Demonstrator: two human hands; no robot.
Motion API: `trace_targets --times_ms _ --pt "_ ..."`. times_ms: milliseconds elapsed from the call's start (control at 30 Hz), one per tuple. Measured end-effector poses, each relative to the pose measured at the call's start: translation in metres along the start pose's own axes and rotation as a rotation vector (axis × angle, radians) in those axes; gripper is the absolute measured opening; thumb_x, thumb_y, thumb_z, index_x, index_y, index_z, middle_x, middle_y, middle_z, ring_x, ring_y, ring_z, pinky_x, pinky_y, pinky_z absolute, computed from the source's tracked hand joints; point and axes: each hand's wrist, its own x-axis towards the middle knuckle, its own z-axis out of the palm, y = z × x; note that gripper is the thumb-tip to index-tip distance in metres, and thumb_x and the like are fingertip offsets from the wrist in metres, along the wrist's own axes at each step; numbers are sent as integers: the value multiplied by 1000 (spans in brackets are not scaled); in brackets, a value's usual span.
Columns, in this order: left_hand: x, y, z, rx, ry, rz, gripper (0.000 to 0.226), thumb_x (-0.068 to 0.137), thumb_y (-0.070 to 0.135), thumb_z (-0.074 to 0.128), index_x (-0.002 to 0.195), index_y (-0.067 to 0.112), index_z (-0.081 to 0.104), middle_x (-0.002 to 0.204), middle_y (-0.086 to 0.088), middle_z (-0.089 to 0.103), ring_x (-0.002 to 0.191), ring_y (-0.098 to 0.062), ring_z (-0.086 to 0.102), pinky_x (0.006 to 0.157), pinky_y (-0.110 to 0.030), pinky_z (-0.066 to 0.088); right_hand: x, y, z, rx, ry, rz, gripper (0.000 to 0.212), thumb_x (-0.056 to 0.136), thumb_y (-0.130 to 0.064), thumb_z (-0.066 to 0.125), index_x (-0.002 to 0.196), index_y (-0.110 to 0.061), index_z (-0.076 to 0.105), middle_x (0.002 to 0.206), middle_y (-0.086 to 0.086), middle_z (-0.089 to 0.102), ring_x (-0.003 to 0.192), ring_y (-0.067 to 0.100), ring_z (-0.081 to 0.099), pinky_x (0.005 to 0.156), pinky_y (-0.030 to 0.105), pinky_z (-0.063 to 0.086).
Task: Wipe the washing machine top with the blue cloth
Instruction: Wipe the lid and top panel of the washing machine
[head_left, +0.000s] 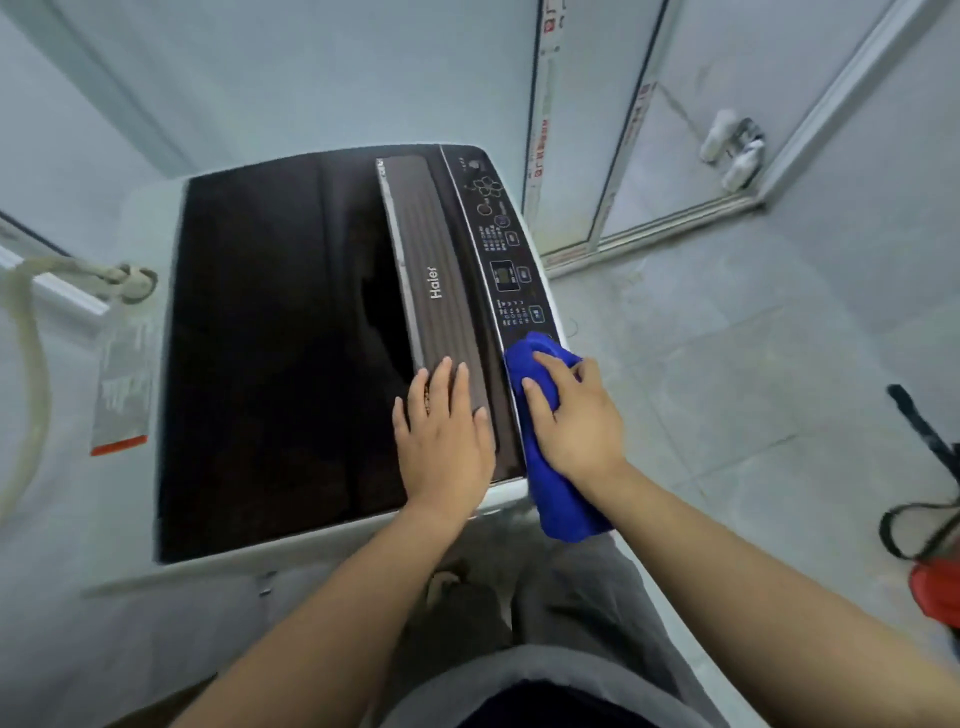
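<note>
The washing machine top (280, 338) is a dark glossy lid with a grey ribbed handle strip and a black control panel (506, 260) along its right side. My right hand (576, 415) presses the bunched blue cloth (550, 467) onto the near end of the control panel; the cloth's tail hangs over the machine's front right corner. My left hand (444, 431) lies flat, fingers spread, on the near end of the grey strip, holding nothing.
A pale hose (31, 374) and its wall fitting sit left of the machine. A sliding door frame (613, 228) stands behind on the right. A red and black object (935, 530) rests on the tiled floor at the right edge.
</note>
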Motion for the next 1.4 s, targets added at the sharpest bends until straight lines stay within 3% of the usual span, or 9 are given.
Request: trace_targets --times_ms 200,400,567,767,933,1133,1400 --pt "-2 2 3 -42 14 76 49 92 33 44 138 17 42 147 -9 37 137 -27 28 109 -48 25 -31 4 4 -51 57 131 42 95 -45 36 133 -28 45 117 4 46 85 24 59 62 28 40" --pt "0 -1 7 -53 33 82 49 90 34 37 136 16 44 146 -9 38 137 -28 28 108 -47 26 7 3 4 25 142 232 39 96 -45 36 130 -29 47 115 6 47 91 28 58 68 30 39" --pt "-2 -1 7 -74 15 85 48 92 31 45 137 15 43 147 -10 36 138 -28 25 109 -48 25 -27 2 9 65 214 253 37 95 -43 40 129 -31 50 111 2 46 93 22 55 68 29 40" --pt "-2 -1 9 -91 32 86 49 89 28 50 135 13 46 146 -12 38 137 -30 29 106 -49 28 -42 -21 27 -36 311 347 39 91 -47 44 127 -34 52 116 3 45 97 24 44 82 38 43" --pt "0 -1 10 -78 25 78 49 89 30 50 135 14 46 147 -10 37 137 -30 28 106 -49 29 2 -7 19 -12 234 300 39 93 -48 41 128 -35 49 116 2 44 101 22 45 73 30 37" --pt "1 -3 9 -82 9 98 50 90 32 48 137 15 44 147 -10 36 137 -29 26 106 -49 28 35 10 9 137 159 332 39 93 -48 39 130 -39 45 116 3 44 107 25 51 77 31 37" --pt "1 -7 1 -102 -39 128 50 91 32 47 138 15 42 150 -9 31 140 -28 21 109 -48 23 -63 -6 21 -23 196 263 43 94 -47 40 135 -34 44 126 2 42 105 23 46 74 33 44"
